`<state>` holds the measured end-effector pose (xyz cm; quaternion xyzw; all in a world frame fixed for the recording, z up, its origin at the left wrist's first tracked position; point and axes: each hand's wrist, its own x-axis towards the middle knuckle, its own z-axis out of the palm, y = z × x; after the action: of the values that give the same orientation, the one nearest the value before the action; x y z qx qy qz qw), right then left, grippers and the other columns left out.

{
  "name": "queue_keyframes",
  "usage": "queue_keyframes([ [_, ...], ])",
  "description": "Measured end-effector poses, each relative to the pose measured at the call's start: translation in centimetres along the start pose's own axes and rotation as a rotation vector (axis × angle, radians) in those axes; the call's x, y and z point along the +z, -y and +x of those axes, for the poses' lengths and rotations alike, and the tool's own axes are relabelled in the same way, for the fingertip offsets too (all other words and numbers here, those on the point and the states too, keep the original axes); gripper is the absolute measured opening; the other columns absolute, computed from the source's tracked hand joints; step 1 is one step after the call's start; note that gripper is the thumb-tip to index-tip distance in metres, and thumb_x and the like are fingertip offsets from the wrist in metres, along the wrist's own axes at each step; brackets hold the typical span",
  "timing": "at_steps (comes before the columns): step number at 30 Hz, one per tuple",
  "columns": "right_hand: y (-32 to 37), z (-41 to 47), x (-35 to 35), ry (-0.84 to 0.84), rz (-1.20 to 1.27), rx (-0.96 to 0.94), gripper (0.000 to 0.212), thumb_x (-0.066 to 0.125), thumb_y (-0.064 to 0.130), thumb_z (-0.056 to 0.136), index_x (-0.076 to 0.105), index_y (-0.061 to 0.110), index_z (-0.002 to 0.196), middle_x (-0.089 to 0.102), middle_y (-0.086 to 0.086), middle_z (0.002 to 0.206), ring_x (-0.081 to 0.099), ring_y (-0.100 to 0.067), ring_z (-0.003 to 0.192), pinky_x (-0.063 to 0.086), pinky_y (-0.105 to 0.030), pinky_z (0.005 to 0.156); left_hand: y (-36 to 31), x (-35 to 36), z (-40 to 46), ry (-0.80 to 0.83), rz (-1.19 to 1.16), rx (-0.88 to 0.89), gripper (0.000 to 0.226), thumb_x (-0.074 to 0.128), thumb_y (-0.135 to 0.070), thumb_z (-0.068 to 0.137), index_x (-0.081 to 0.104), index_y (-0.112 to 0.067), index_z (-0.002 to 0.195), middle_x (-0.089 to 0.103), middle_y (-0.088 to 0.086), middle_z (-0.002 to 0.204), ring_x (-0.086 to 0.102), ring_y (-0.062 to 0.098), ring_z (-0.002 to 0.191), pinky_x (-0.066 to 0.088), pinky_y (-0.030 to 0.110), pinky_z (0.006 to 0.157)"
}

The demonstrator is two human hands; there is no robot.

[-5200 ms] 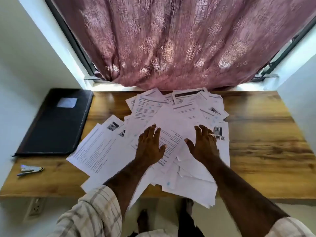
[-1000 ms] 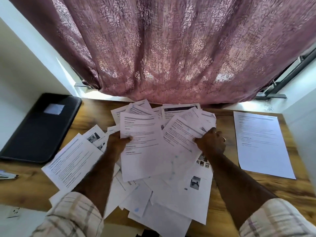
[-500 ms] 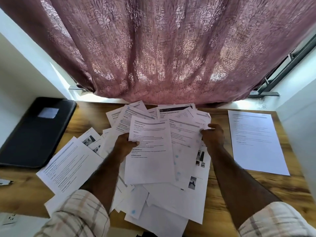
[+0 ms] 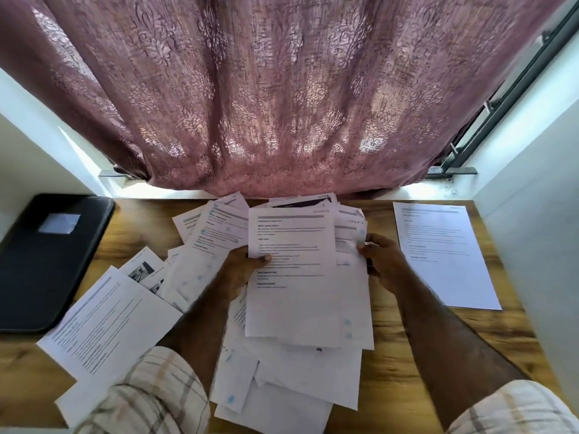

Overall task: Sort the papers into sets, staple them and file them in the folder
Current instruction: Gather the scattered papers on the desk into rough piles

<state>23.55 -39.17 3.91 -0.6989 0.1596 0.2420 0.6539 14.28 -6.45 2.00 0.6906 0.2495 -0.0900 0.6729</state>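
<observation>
- Papers (image 4: pixel 250 364): loose overlapping heap at the centre of the wooden desk (image 4: pixel 398 364); print is blurred and unreadable; lower sheets largely covered.
- Top sheet (image 4: pixel 294 277): white, printed; left hand (image 4: pixel 242 270) pinches its left edge, thumb on top.
- Right hand (image 4: pixel 380 261): grips the sheet beneath at its right edge.
- Single sheet (image 4: pixel 445 255): lies apart, right.
- Black folder (image 4: pixel 47 261): closed, far left, partly cut off.

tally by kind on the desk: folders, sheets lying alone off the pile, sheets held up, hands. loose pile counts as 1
Black folder: 1
Sheet lying alone at the right: 1
Held sheet, gripped by the left hand: 1
Loose pile: 1
Hands, with the right hand: 2
Total: 6
</observation>
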Motion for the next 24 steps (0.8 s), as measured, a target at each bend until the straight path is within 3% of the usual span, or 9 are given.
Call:
queue_keyframes([
  [6, 0.5, -1.4, -3.3, 0.09, 0.2, -0.035, 0.023, 0.06, 0.01, 0.104, 0.071, 0.007, 0.125, 0.076, -0.016, 0.114, 0.072, -0.03, 0.093, 0.06, -0.04, 0.075, -2.0, 4.7, 0.2, 0.13, -0.201, -0.072, 0.033, 0.076, -0.007, 0.092, 0.071, -0.006, 0.125, 0.078, 0.014, 0.115, 0.077, 0.033, 0.102, 0.064, 0.038, 0.078],
  [10, 0.4, -1.6, -5.2, 0.049, 0.263, -0.005, 0.03, 0.06, 0.033, 0.106, 0.074, 0.008, 0.113, 0.076, -0.01, 0.098, 0.073, -0.021, 0.08, 0.057, -0.039, 0.075, -2.4, 7.6, 1.1, 0.129, -0.168, -0.042, 0.041, 0.078, 0.002, 0.087, 0.071, -0.007, 0.126, 0.078, 0.01, 0.117, 0.075, 0.031, 0.107, 0.062, 0.043, 0.091],
  [13, 0.3, -2.0, -7.3, 0.068, 0.167, 0.019, 0.044, 0.065, 0.047, 0.101, 0.076, 0.007, 0.117, 0.077, -0.013, 0.1, 0.073, -0.024, 0.082, 0.057, -0.04, 0.079, -2.7, 10.0, 1.9, 0.067, -0.162, -0.057, 0.048, 0.086, 0.001, 0.079, 0.07, -0.007, 0.123, 0.079, 0.008, 0.114, 0.075, 0.032, 0.107, 0.061, 0.048, 0.094],
  [15, -0.2, -2.2, -9.1, 0.054, 0.046, 0.05, 0.038, 0.074, 0.037, 0.096, 0.073, 0.007, 0.12, 0.078, -0.012, 0.107, 0.076, -0.029, 0.091, 0.06, -0.042, 0.081, -2.9, 12.2, 2.5, 0.053, -0.166, -0.062, 0.049, 0.089, 0.001, 0.075, 0.071, -0.004, 0.121, 0.08, 0.009, 0.11, 0.076, 0.032, 0.104, 0.062, 0.047, 0.092],
  [18, -1.1, -1.7, -11.7, -0.107, -0.089, 0.059, 0.037, 0.084, 0.015, 0.088, 0.069, 0.007, 0.121, 0.077, -0.012, 0.11, 0.076, -0.031, 0.097, 0.065, -0.045, 0.079, -3.0, 16.3, 3.4, 0.068, -0.106, -0.05, 0.041, 0.093, -0.008, 0.074, 0.075, -0.005, 0.111, 0.081, 0.009, 0.105, 0.078, 0.033, 0.097, 0.063, 0.048, 0.088],
  [20, -1.3, -1.6, -13.8, -0.283, -0.148, 0.026, 0.038, 0.085, 0.01, 0.086, 0.068, 0.011, 0.12, 0.074, -0.012, 0.109, 0.073, -0.027, 0.095, 0.063, -0.039, 0.072, -3.1, 19.7, 4.1, 0.082, -0.07, -0.072, 0.031, 0.091, -0.016, 0.08, 0.075, -0.006, 0.104, 0.081, 0.011, 0.103, 0.078, 0.035, 0.092, 0.064, 0.051, 0.085],
  [24, -1.4, -0.9, -19.0, -0.5, -0.289, -0.03, 0.032, 0.079, 0.013, 0.089, 0.073, 0.014, 0.12, 0.074, -0.006, 0.104, 0.07, -0.024, 0.096, 0.061, -0.044, 0.089, -3.5, 26.0, 4.9, 0.125, 0.072, -0.097, 0.014, 0.08, -0.006, 0.09, 0.07, -0.015, 0.095, 0.078, 0.015, 0.106, 0.077, 0.034, 0.09, 0.065, 0.049, 0.082],
])
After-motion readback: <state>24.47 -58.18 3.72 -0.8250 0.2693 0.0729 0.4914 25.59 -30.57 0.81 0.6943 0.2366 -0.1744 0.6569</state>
